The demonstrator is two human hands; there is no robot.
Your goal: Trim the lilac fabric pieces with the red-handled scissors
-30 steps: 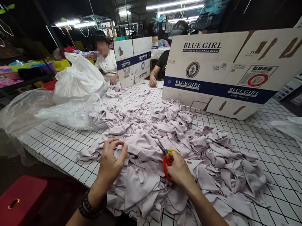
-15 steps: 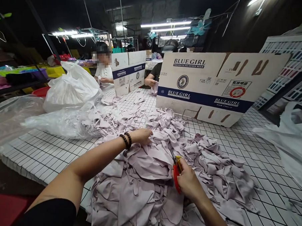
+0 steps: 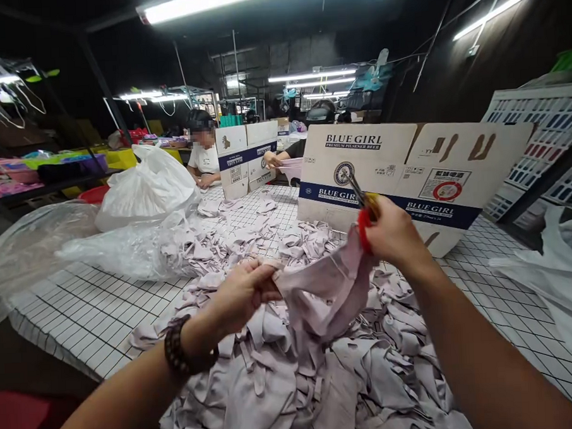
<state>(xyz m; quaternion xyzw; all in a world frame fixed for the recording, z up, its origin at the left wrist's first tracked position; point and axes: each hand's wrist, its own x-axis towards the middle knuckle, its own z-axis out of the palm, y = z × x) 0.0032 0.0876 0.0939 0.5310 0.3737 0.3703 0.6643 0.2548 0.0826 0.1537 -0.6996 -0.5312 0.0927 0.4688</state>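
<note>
My left hand (image 3: 244, 291) pinches one edge of a pale mauve fabric piece (image 3: 325, 301), which is lifted and stretched above a heap of similar fabric pieces (image 3: 256, 393). In my right hand (image 3: 395, 232) are red-and-yellow-handled scissors (image 3: 363, 220), their blades pointing up and to the left. The other end of the lifted piece hangs at my right hand, just below the scissor handles; the fingers gripping it there are hidden. The blades are clear of the cloth.
A large cardboard sheet (image 3: 369, 154) stands beyond the heap, with a smaller cardboard box (image 3: 248, 156) left of it. White plastic bags (image 3: 143, 189) lie on the left of the grid-patterned table (image 3: 72, 312). Co-workers (image 3: 205, 158) sit across; another's hand holds fabric.
Both hands have risen from the heap, and a fabric piece is now lifted between them. The scissors have moved up and right. My view has tilted upward slightly.
</note>
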